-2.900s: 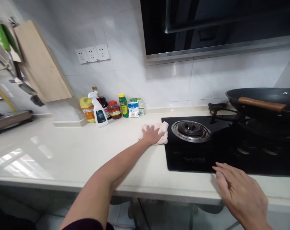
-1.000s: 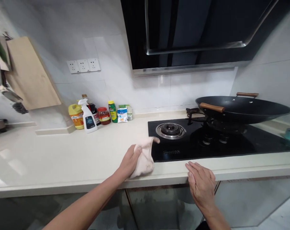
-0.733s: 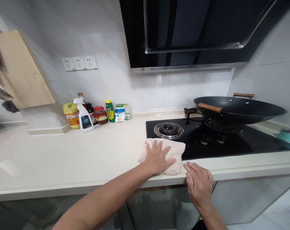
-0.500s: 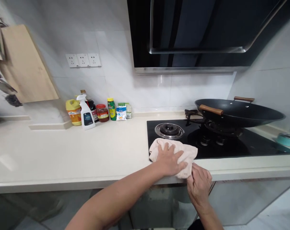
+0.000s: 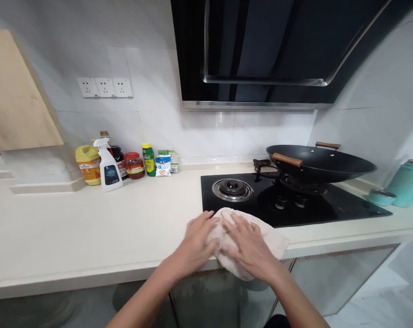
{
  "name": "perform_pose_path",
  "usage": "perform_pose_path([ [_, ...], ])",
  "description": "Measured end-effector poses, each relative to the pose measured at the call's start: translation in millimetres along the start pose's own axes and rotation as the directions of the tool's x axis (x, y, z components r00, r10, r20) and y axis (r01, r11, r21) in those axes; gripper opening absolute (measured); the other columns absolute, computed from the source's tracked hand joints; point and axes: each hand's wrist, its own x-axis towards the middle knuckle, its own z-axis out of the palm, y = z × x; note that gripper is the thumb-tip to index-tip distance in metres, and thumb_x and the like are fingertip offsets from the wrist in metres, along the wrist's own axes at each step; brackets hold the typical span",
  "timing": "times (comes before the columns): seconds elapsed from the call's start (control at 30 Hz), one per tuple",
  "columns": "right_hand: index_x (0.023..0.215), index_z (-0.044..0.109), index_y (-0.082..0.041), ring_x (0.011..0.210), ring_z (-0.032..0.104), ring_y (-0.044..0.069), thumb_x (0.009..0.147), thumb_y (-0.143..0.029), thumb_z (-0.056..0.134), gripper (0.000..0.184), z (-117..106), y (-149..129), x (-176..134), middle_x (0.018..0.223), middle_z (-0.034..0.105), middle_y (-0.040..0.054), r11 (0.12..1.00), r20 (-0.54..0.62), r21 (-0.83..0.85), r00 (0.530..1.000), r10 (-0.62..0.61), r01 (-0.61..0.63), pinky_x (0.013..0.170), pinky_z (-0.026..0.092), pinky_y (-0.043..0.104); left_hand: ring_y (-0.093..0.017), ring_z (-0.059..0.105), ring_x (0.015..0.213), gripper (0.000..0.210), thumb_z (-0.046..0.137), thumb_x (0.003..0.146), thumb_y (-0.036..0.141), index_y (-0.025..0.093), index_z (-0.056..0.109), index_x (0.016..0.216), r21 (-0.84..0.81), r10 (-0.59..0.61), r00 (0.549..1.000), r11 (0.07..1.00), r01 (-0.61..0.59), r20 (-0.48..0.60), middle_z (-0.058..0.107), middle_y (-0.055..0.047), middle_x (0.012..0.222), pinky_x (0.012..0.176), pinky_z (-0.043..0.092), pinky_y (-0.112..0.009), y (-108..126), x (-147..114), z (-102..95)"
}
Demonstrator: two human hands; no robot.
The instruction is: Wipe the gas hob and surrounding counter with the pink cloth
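Observation:
A pale pink cloth [image 5: 269, 237] lies bunched over the front left corner of the black glass gas stove [image 5: 329, 212] and hangs over the counter's front edge. My right hand [image 5: 249, 248] rests on top of it, fingers spread and stretched out. Along the cloth's left edge is my left hand [image 5: 197, 239], its fingers slightly bent and thumb apart, touching the fabric. Behind the cloth sits the left burner [image 5: 232, 189], with nothing on it.
A black wok [image 5: 322, 166] with wooden handles stands on the right burner. Spray bottle [image 5: 109, 171], yellow jug [image 5: 89, 166], red-lidded jar [image 5: 134, 166] and green bottle [image 5: 149, 160] line the wall at left. Teal containers [image 5: 406, 184] stand far right. The range hood [image 5: 261, 54] hangs above.
My right hand has left the cloth's lower right corner and now lies on top. My left hand has slid to its left edge. The cloth has shifted toward the counter's front; the view turned slightly right.

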Motion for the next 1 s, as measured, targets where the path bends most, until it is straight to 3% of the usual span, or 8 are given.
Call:
perform_pose_path([
  [0.13,0.156,0.032,-0.041,0.153,0.003,0.044,0.088,-0.074,0.052,0.078,9,-22,39,0.17,0.005,0.0052,0.998,0.254,0.001,0.966,-0.055,0.056,0.116,0.005,0.07,-0.029,0.045,0.139,0.044,0.039,0.102,0.044,0.025,0.051,0.14,0.053,-0.155,0.977,0.985,0.164,-0.145,0.053,-0.011,0.147,0.116,0.036,-0.051,-37,-26,-4.0],
  [0.2,0.153,0.039,-0.04,0.153,0.006,0.041,0.09,-0.074,0.049,0.072,8,-25,54,0.17,0.008,0.0043,0.994,0.293,0.03,0.95,-0.109,0.105,0.117,0.008,0.067,-0.029,0.046,0.138,0.045,0.039,0.102,0.047,0.025,0.051,0.14,0.073,-0.166,0.97,0.981,0.181,-0.176,0.053,-0.011,0.147,0.115,0.036,-0.052,-45,-32,1.6],
  [0.3,0.145,0.05,-0.034,0.151,0.018,0.035,0.091,-0.07,0.051,0.065,2,-12,68,0.166,0.024,0.0055,0.991,0.252,0.006,0.958,-0.134,0.137,0.118,0.015,0.059,-0.029,0.042,0.141,0.047,0.039,0.102,0.05,0.027,0.048,0.142,0.116,-0.181,0.968,0.972,0.202,-0.175,0.05,-0.011,0.15,0.115,0.035,-0.053,-47,-34,8.7],
  [0.4,0.139,0.055,-0.028,0.146,0.032,0.031,0.092,-0.066,0.052,0.061,-12,26,66,0.159,0.039,0.0066,0.996,0.144,-0.059,0.988,-0.059,0.068,0.117,0.023,0.051,-0.029,0.042,0.141,0.047,0.039,0.102,0.052,0.028,0.05,0.141,0.138,-0.222,0.966,0.961,0.241,-0.135,0.05,-0.01,0.15,0.114,0.036,-0.053,-46,-33,8.8],
  [0.53,0.135,0.058,-0.021,0.137,0.044,0.03,0.096,-0.058,0.047,0.054,-38,94,33,0.15,0.049,0.0104,0.972,-0.045,-0.186,0.99,0.136,-0.142,0.112,0.03,0.048,-0.029,0.046,0.137,0.047,0.041,0.101,0.055,0.028,0.054,0.137,0.177,-0.207,0.976,0.96,0.216,-0.068,0.056,-0.008,0.144,0.111,0.038,-0.051,-42,-31,4.9],
  [0.73,0.124,0.062,-0.018,0.119,0.058,0.026,0.098,-0.054,0.045,0.048,-71,170,-32,0.132,0.063,0.0119,0.922,-0.243,-0.306,0.955,0.167,-0.239,0.1,0.042,0.039,-0.032,0.049,0.134,0.046,0.043,0.099,0.058,0.029,0.06,0.13,0.246,-0.172,0.984,0.953,0.177,-0.044,0.06,-0.008,0.14,0.107,0.039,-0.05,-35,-30,4.0],
  [0.87,0.122,0.062,-0.015,0.114,0.06,0.029,0.096,-0.059,0.042,0.055,-93,223,-53,0.125,0.065,0.0155,0.842,-0.336,-0.353,0.895,0.292,-0.407,0.096,0.044,0.041,-0.032,0.047,0.135,0.049,0.041,0.099,0.06,0.028,0.061,0.131,0.273,-0.165,0.986,0.947,0.168,-0.032,0.059,-0.009,0.141,0.107,0.038,-0.05,-36,-30,5.2],
  [1.0,0.129,0.062,-0.018,0.117,0.058,0.032,0.093,-0.065,0.041,0.063,-124,289,-63,0.133,0.061,0.0166,0.714,-0.384,-0.317,0.773,0.505,-0.624,0.097,0.043,0.046,-0.033,0.048,0.134,0.05,0.042,0.099,0.061,0.028,0.061,0.131,0.286,-0.158,0.987,0.945,0.162,-0.038,0.059,-0.01,0.141,0.106,0.039,-0.05,-38,-30,6.6],
])
